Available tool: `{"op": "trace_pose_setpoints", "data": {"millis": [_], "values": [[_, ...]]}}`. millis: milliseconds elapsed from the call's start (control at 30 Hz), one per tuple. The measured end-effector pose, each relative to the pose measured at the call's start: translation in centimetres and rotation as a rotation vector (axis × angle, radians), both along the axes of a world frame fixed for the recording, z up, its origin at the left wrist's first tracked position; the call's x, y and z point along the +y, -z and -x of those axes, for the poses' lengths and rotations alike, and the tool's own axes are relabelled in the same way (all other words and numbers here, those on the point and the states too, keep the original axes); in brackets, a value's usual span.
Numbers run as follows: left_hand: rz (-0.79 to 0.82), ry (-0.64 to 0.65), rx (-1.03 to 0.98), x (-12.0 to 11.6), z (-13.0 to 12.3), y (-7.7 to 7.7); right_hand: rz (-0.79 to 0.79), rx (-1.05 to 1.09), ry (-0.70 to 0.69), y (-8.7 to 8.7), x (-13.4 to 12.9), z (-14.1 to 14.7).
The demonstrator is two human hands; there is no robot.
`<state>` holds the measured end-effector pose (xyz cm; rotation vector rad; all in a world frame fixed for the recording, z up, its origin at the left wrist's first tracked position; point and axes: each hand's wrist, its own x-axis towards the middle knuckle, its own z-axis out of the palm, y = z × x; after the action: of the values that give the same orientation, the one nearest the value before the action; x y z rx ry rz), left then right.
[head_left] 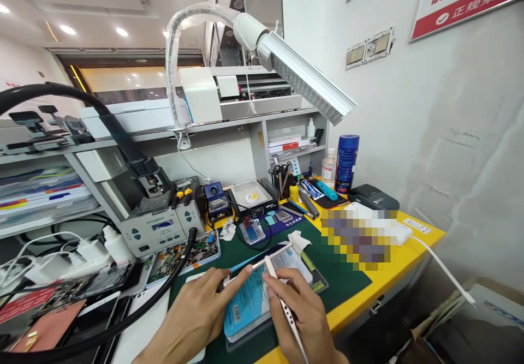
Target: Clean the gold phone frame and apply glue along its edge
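Note:
My left hand has its thumb and fingers closed on a thin phone-like slab, tilted so that its silver edge faces me. Between the fingers of my right hand are metal tweezers with a row of holes. A small whitish piece lies by the tweezer tips at the slab's edge; whether it is gripped or part of the tweezers is unclear. Below both hands, a blue and white packet rests on a grey tray. Crumpled white tissue sits just beyond the slab.
A green mat covers part of the yellow bench. Left are a parts tray, a black hose and a hot-air station. A lamp hangs overhead. A blue can stands at the back right.

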<state>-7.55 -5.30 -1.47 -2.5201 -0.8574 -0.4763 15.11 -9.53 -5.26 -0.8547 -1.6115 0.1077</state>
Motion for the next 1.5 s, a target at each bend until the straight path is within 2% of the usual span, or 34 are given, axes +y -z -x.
{"op": "trace_pose_setpoints", "data": {"millis": [200,433,567,900,1033,1200,1300,1500], "values": [[-0.010,-0.009,0.015,0.1,0.0,0.0,0.034,-0.006,0.009,0.4,0.1,-0.3],[-0.085,0.059,-0.039,0.2,0.6,0.4,0.026,-0.005,-0.026,0.3,0.0,-0.2],[-0.172,0.098,-0.064,0.3,0.8,0.6,0.047,0.009,-0.052,0.1,-0.5,0.5],[-0.199,0.140,-0.173,0.3,0.0,0.5,-0.006,0.011,-0.023,1.2,-1.3,2.4],[-0.208,0.136,-0.216,0.3,-0.4,0.3,-0.016,0.011,-0.033,0.7,-1.2,2.3],[-0.221,0.121,-0.241,0.2,-0.4,0.4,0.077,0.007,-0.094,-0.1,-0.8,2.3],[-0.225,0.121,-0.245,0.3,-0.3,0.5,0.104,0.066,-0.090,-0.3,-0.8,2.2],[-0.208,0.112,-0.252,0.2,-0.3,0.7,0.105,0.053,-0.091,-0.5,-0.9,1.7]]}}
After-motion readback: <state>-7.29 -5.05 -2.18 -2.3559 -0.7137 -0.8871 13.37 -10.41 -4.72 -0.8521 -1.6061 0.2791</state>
